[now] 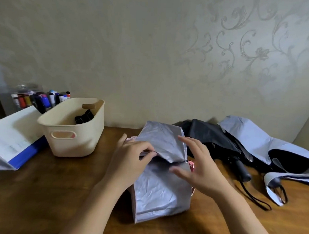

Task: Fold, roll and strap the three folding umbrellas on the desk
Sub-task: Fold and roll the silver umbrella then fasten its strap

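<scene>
We face a pale, greenish-beige wall (135, 55) that fills the upper part of the view. Its left half looks plain to us, while a raised scroll pattern (249, 48) of curling leaves and flowers spreads across its right half. The wall meets the far edge of a dark brown wooden counter (42, 191) with a visible grain. At the far right corner we see a side wall (307, 129) angling in. The light is soft and dim, and the counter shines faintly near its right edge.
</scene>
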